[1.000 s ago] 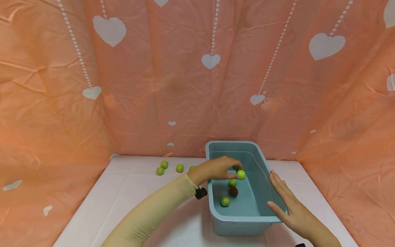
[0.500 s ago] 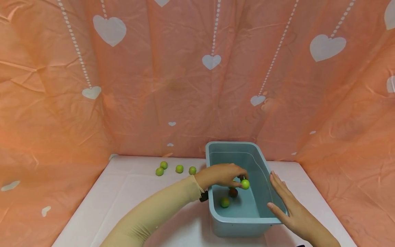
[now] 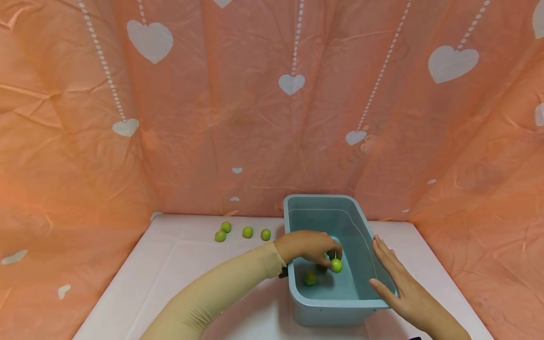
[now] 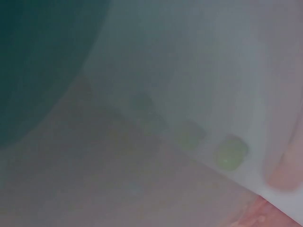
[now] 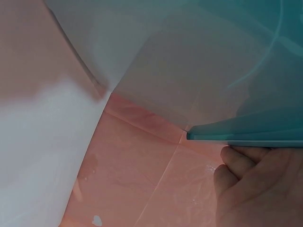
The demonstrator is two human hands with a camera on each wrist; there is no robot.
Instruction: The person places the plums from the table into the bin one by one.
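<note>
We see a white table (image 3: 178, 264) set inside a peach drape (image 3: 212, 118) printed with white hearts, which closes in the back and both sides. A blue-grey tub (image 3: 361, 250) stands on the table toward the right, and four green balls (image 3: 248, 232) lie in a loose row on the table just left of its far end. The left wrist view is blurred; the balls show there only as faint green spots.

Our left hand (image 3: 310, 246) reaches over the tub's left wall, fingers curled down, pinching a green ball (image 3: 336, 265) at the fingertips low inside the tub. Another green ball (image 3: 310, 278) lies on the tub floor near the left wall. Our right hand (image 3: 401, 288) lies flat along the outside of the tub's right wall, fingers straight and together, touching the rim and holding nothing.

Against a second ago, the left hand and its ball have dropped deeper into the tub and nearer to us; the dark red ball seen then is now hidden behind the hand. The right hand has stayed in place.
</note>
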